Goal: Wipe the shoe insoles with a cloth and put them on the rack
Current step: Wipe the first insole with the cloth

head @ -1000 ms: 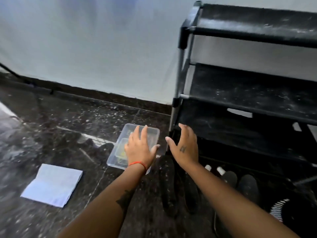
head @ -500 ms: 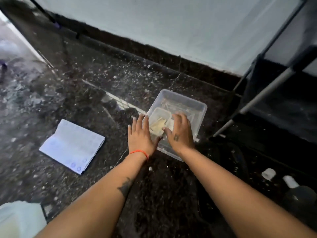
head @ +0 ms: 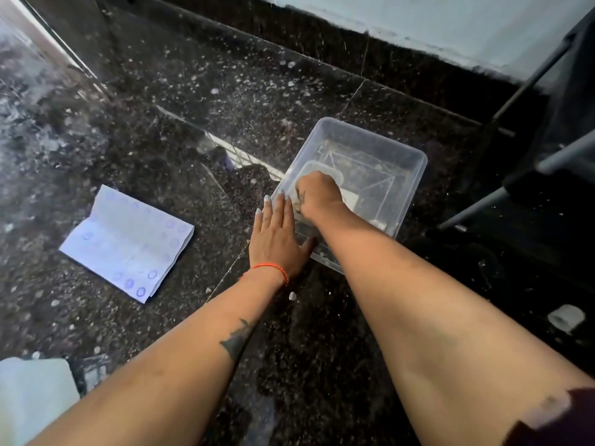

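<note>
From the head camera I look down on a dark, white-speckled polished stone floor (head: 180, 130). A clear rectangular plastic tub (head: 415, 175) sits on it, close to the black skirting at the foot of the pale wall (head: 450, 24). Inside the tub lies a smaller translucent lidless container (head: 333, 175), with some pale flat material beside it that I cannot identify.

My left hand (head: 277, 239) lies flat, fingers straight and together, against the near left edge of the tub, with the thumb spread toward the tub's front wall; a thin red thread bracelet (head: 273, 268) circles that wrist. My right hand (head: 317, 194) reaches down into the tub over the small container, fingers curled under and out of sight, so I cannot tell whether it grips anything.

The folded white cloth with blue ring print (head: 127, 243) lies on the floor to the left of the tub, well apart from both hands and untouched. The black metal-framed shoe rack (head: 547, 149) stands at the right edge, only its lower poles and a dark shelf showing. I cannot pick out the insoles; the floor by the rack's foot is too dark. A pale object (head: 32, 397) sits in the bottom left corner, cropped by the frame.
</note>
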`<state>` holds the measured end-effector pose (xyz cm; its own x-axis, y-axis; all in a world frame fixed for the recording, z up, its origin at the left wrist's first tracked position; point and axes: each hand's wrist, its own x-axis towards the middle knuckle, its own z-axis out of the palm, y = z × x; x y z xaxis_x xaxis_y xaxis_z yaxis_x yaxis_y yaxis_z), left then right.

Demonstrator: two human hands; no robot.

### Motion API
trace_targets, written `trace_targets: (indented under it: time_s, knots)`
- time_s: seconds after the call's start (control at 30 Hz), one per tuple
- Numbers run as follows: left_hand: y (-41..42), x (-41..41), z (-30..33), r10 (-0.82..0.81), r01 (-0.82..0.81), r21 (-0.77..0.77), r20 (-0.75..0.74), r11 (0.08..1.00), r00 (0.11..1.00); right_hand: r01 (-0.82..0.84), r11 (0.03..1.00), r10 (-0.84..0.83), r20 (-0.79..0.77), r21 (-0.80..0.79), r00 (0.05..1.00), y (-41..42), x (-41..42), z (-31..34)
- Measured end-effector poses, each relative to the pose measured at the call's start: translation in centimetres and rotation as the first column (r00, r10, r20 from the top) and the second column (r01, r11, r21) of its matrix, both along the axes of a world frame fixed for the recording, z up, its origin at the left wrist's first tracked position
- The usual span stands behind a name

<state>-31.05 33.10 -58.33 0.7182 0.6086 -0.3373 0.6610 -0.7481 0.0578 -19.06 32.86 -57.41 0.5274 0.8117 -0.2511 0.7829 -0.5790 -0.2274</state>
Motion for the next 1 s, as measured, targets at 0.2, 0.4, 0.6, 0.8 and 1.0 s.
trace_targets:
  time_s: [0.2,0.4,0.6,0.8,1.0]
  knots:
    - [-0.5,0.2,-0.2,0.024,-0.025,0.009,0.039,1.0,0.999,0.061,0.991,-0.049,-0.098,0.12,0.994,-1.3,0.7,0.1]
    - [-2.6,0.8,1.3,0.036,-0.043,0.045,0.144,0.998,0.989,0.329,0.773,-0.156,-0.339,0.543,0.928,-6.0,0.7,2.6]
    - [-9.5,1.2,2.8,0.03,-0.014,-0.039,0.447,0.999,0.894,0.532,0.637,-0.335,-0.421,0.558,0.843,-17.0,0.6,5.6]
    - [-15.8,-0.6,1.9,-0.019,0.104,-0.13,0.533,0.986,0.846,0.912,0.323,-0.594,-0.696,0.252,0.403,-29.7,-1.7,5.5]
    - [-18.3,-0.4,0.5,0.159,0.005,-0.381,0.398,0.925,0.904,0.969,0.248,-0.583,-0.797,0.008,0.156,-31.1,-5.4,1.4]
